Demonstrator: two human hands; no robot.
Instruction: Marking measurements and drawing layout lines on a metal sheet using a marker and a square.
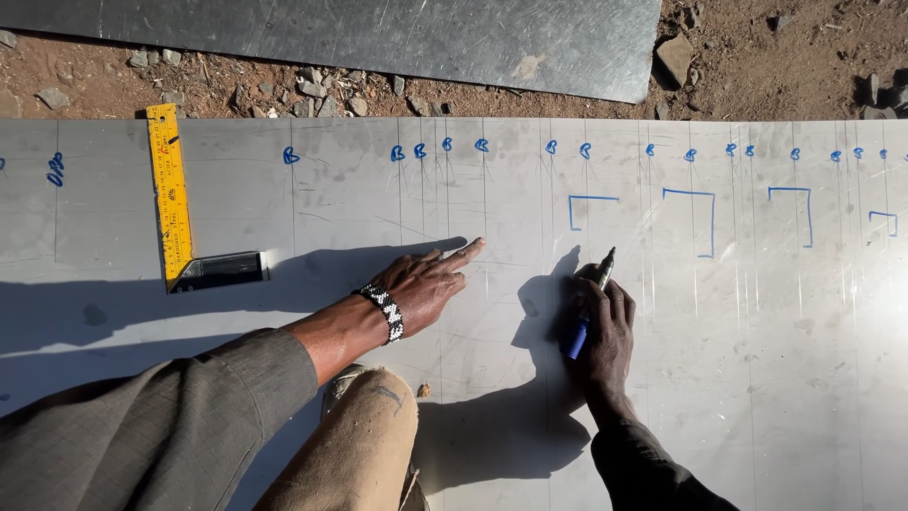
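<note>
Two hands on a marked steel sheet (757,378).
Right hand (602,331) clasps a light, slim blue marker (586,312) mid-barrel; left hand (426,284) lies flat, fingers spread, near the sheet's far edge.

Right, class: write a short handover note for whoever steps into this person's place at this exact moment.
Left hand: flat on the metal sheet, forefinger stretched out, holding nothing.
Right hand: grips a blue marker, tip pointing up toward the marks, just below the leftmost bracket.
Yellow try square: lies on the sheet at the left, untouched.
Done: a row of small blue marks along the top edge, scribed vertical lines, four blue bracket outlines.
Left: the sheet's lower part and left stretch carry no brackets.
</note>
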